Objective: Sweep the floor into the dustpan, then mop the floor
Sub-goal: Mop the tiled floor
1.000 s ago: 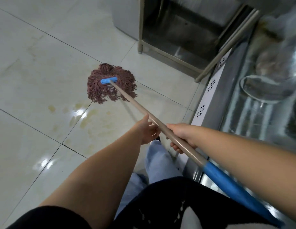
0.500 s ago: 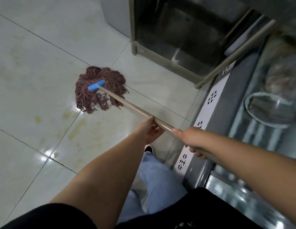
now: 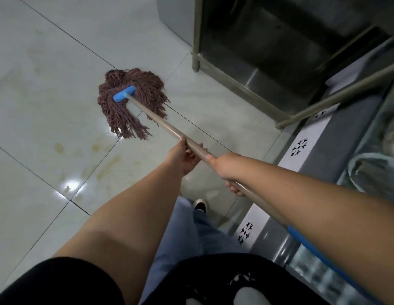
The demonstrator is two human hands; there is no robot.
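Pale floor tiles [image 3: 48, 51] with yellowish stains [image 3: 103, 164] at 8 o'clock, and my mop head [image 3: 132, 102] is sitting at 11 o'clock. My left hand [image 3: 183, 157] and right hand [image 3: 227, 170] both grip the mop handle [image 3: 165, 126], steel rack [image 3: 257, 51] at 1.

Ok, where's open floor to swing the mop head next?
Bare tile lies left of the mop head, up to the top-left corner, and near the yellowish stains. It's crowded right: the steel cabinet leg and counter base.
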